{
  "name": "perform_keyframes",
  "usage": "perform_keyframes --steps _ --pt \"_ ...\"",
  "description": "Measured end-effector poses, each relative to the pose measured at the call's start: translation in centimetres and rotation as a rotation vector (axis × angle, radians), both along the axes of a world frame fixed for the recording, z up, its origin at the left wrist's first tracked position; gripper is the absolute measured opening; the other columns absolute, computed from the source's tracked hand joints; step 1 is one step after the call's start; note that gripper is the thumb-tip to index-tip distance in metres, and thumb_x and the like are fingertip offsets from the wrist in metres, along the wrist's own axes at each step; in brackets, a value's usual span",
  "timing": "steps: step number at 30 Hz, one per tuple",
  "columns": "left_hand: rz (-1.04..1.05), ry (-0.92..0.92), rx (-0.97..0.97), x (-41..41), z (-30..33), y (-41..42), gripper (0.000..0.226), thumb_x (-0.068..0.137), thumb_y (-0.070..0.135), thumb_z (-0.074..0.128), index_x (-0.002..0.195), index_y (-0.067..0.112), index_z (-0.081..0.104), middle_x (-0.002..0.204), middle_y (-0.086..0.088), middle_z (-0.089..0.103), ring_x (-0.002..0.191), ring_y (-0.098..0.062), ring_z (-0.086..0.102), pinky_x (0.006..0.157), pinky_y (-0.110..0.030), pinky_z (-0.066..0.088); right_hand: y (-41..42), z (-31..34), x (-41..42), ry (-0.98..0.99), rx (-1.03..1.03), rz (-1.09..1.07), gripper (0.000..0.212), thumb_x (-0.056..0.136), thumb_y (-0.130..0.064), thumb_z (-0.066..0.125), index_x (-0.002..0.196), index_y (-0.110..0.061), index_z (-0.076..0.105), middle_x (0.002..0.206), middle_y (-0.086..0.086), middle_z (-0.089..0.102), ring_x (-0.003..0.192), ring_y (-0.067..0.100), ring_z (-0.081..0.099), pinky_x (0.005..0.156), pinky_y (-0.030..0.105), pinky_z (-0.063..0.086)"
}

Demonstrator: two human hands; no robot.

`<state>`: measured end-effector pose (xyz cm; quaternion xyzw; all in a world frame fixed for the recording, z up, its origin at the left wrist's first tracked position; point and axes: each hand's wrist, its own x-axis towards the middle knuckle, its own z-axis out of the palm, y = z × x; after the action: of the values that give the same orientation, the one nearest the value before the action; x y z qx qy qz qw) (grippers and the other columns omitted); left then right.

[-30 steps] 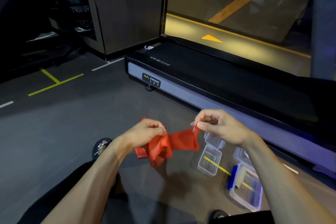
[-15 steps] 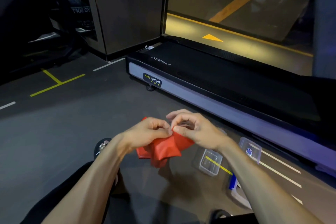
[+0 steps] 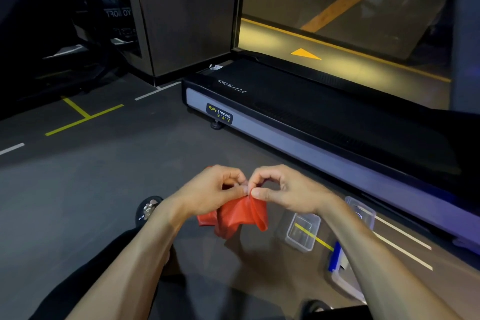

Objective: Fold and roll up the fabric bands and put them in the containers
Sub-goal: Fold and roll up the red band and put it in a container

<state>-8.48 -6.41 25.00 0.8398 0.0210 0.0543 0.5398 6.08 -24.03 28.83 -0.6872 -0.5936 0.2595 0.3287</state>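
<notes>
1. The treadmill (image 3: 324,122), a long black deck with a grey side rail and a "BODY STRONG" label, runs diagonally across the dark floor (image 3: 78,189); it serves here as the landmark.
2. The red fabric band (image 3: 237,217) hangs in the air on the near side of the treadmill's rail, in front of the deck's left half, bunched into loose folds with its top edge gathered at the fingertips.
3. The left hand (image 3: 211,193) is clenched on the band: thumb and curled fingers pinch the gathered top edge, and part of the cloth trails under the palm.
4. The right hand (image 3: 283,192) also grasps the band, thumb and forefinger pinching the same top edge; the two hands' fingertips touch or nearly touch, both held near the treadmill's rail.
5. A small clear container (image 3: 302,232), open-topped, stands on the floor near the treadmill's rail, below and to the right of the band, on a yellow floor line.
6. A second clear container (image 3: 361,212) sits closer to the treadmill, just beside its rail, partly hidden by the right forearm.
7. A larger clear box with a blue clip (image 3: 335,257) lies farther from the treadmill, toward the viewer, mostly covered by the right forearm.
8. A sandalled foot (image 3: 148,209) rests on the floor left of the band, well apart from the treadmill.
</notes>
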Motion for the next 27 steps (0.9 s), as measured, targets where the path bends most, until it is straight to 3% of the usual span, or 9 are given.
perform_keyframes --steps 4,8,13,16,21,24,27 --pt "0.013 -0.039 -0.064 -0.1 0.1 -0.3 0.010 0.098 0.025 0.066 0.090 0.019 0.067 0.076 0.003 0.066 0.072 -0.005 0.056 0.070 -0.029 0.046 0.4 0.6 -0.4 -0.061 0.050 -0.044 0.005 0.092 -0.024 0.071 0.095 -0.022 0.075 0.096 -0.003 0.071 0.096 0.016 0.068 0.094 0.041 0.051" --pt "0.019 -0.043 -0.109 -0.1 0.4 -0.5 0.021 0.100 0.005 0.062 0.085 0.019 0.066 0.073 0.011 0.065 0.069 0.001 0.056 0.067 -0.017 0.044 0.6 1.2 -1.0 -0.068 0.097 -0.042 0.007 0.091 -0.026 0.071 0.092 -0.021 0.075 0.088 -0.002 0.069 0.087 0.017 0.065 0.087 0.035 0.052" --pt "0.066 -0.069 -0.133 -0.2 0.7 -0.6 0.019 0.099 0.008 0.063 0.083 0.017 0.067 0.071 0.007 0.064 0.065 0.001 0.054 0.062 -0.016 0.043 0.8 1.0 -1.2 -0.018 0.123 -0.061 0.004 0.092 -0.020 0.070 0.092 -0.017 0.074 0.082 -0.004 0.069 0.073 0.008 0.058 0.071 0.027 0.047" --pt "0.037 -0.059 -0.213 -0.4 1.3 -0.7 0.015 0.098 0.014 0.062 0.084 0.014 0.067 0.065 0.012 0.061 0.060 0.004 0.051 0.058 -0.013 0.042 0.6 1.6 -0.9 -0.023 0.141 -0.067 0.003 0.093 -0.018 0.071 0.093 -0.017 0.074 0.087 0.001 0.070 0.078 0.022 0.062 0.073 0.039 0.051" --pt "-0.094 0.153 -0.318 -1.0 0.1 0.2 0.019 0.101 0.023 0.063 0.100 0.005 0.069 0.088 -0.011 0.064 0.083 -0.024 0.056 0.074 -0.031 0.047 -0.6 2.9 0.2 -0.088 0.111 -0.070 0.004 0.092 -0.015 0.072 0.092 -0.017 0.075 0.092 -0.004 0.072 0.086 0.016 0.069 0.082 0.035 0.054" --pt "-0.119 0.221 -0.269 -0.9 -0.2 0.1 0.011 0.099 0.021 0.059 0.099 0.017 0.069 0.080 -0.002 0.058 0.070 -0.012 0.046 0.062 -0.025 0.035 -1.1 3.3 0.6 -0.142 0.095 -0.064 0.005 0.091 -0.014 0.074 0.091 -0.019 0.076 0.093 -0.008 0.072 0.091 0.015 0.069 0.085 0.027 0.052" --pt "-0.080 0.158 -0.058 -0.7 0.4 -0.6 0.021 0.103 0.006 0.055 0.092 0.021 0.064 0.073 0.016 0.061 0.064 0.000 0.049 0.061 -0.018 0.040 -1.3 3.5 0.6 -0.146 0.092 -0.067 0.005 0.090 -0.016 0.074 0.091 -0.021 0.076 0.093 -0.009 0.072 0.092 0.016 0.069 0.084 0.026 0.050"
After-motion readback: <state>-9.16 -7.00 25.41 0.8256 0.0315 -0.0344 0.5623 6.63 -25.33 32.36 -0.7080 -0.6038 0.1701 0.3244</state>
